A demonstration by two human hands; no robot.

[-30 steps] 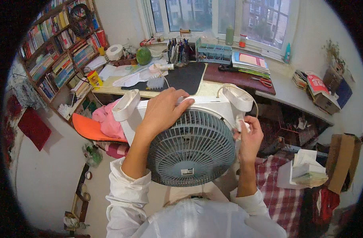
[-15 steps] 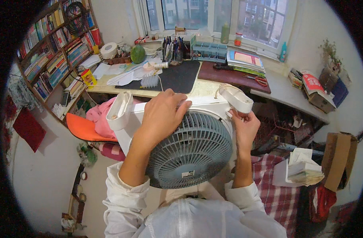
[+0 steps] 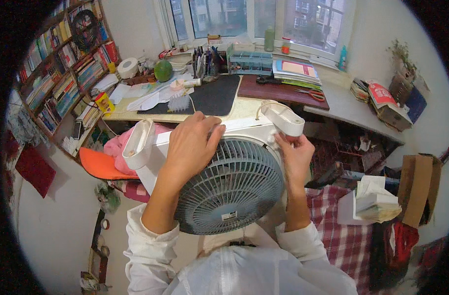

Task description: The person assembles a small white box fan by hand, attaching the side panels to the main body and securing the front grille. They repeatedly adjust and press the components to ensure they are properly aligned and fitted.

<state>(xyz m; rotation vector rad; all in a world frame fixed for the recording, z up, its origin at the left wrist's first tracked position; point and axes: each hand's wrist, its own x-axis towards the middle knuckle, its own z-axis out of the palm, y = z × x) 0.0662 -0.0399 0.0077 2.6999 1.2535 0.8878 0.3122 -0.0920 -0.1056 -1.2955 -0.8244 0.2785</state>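
A box-shaped electric fan with a white housing (image 3: 244, 126) and a round blue-grey grille (image 3: 229, 187) leans in front of me. Two white oval feet stick out from its top corners, a left foot (image 3: 139, 142) and a right foot (image 3: 283, 119). My left hand (image 3: 192, 147) grips the top edge of the housing, thumb toward the grille. Beneath the right foot, my right hand (image 3: 295, 152) is closed in a pinch at the housing's corner. A bit of something small and white shows at its fingertips, too small to name. A thin cord loops by that foot.
Beyond the fan stands a desk with a black mat (image 3: 212, 96), a watermelon (image 3: 163, 71), a blue organizer (image 3: 251, 64) and red-handled scissors (image 3: 313, 94). An orange chair (image 3: 104, 164) is at the left. On the right are a checked cloth (image 3: 335, 216) and a cardboard box (image 3: 418, 191).
The whole view has shifted a little, so the desk and fan appear slightly further left. My right fingers have moved slightly at the fan's corner; my left hand keeps its grip.
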